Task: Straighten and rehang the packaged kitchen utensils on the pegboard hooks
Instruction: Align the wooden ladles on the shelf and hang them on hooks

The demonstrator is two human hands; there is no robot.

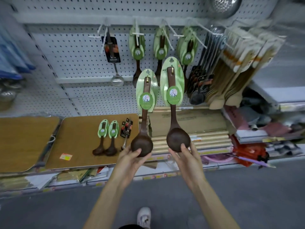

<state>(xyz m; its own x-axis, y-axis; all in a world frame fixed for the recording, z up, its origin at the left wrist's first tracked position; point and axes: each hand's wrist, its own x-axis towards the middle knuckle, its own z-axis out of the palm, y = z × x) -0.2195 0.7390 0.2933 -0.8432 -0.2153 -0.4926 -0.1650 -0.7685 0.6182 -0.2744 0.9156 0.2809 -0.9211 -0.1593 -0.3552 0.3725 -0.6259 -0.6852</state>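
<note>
The person holds two dark wooden ladles up in front of the pegboard (74, 52), one in each hand. The left grip (132, 160) grasps the left ladle (144, 119) by its bowl, with the fingers curled under the round bowl and the thumb pressed on its front. The right grip (184, 156) grasps the right ladle (173, 116) in the same way.

Both ladles stand nearly upright, their long axes running up and down. Each bowl is at the bottom, in the grip, and each handle points up toward the hooks. The handle tops tilt slightly toward each other. The two ladles are side by side and apart, the right one a little higher. Each handle carries a pale green oval card with a darker green round label facing the camera and a hang hole at the card's top.

Behind them, three bunches of hanging ladles (160, 45) with the same green cards fill hooks on the pegboard. A metal ladle (115, 70) on a black card hangs to their left. Below, a brown board (79, 138) lies on the shelf. Two smaller ladles (106, 138) lie on it side by side, bowls toward the person, and a black-carded utensil (126, 129) lies just beside them. Packs of chopsticks (239, 60) hang at the right.
</note>
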